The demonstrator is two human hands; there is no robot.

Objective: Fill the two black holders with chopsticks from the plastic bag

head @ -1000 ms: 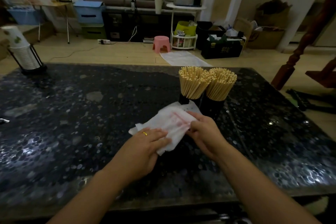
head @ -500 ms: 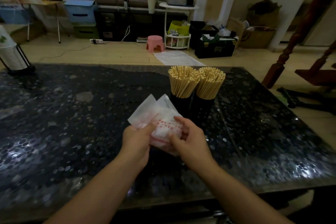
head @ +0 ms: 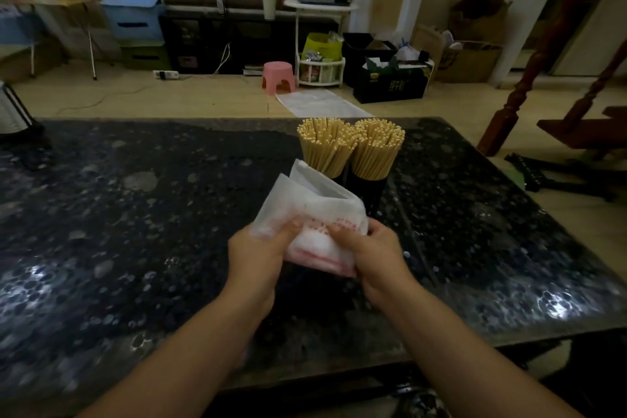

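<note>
Two black holders stand side by side on the dark speckled table. The left holder and the right holder are each packed with pale wooden chopsticks, one bundle on the left and another bundle on the right. In front of them a white plastic bag with red print is folded over and lifted off the table. My left hand grips its left side and my right hand grips its right side. No chopsticks show in the bag.
A cup rack stands at the table's far left edge. Beyond the table lie a pink stool, a white shelf trolley, black crates and a wooden stair post at the right.
The bag has gone from lying flat on the table to being lifted and folded smaller between both hands, which have drawn closer together.
</note>
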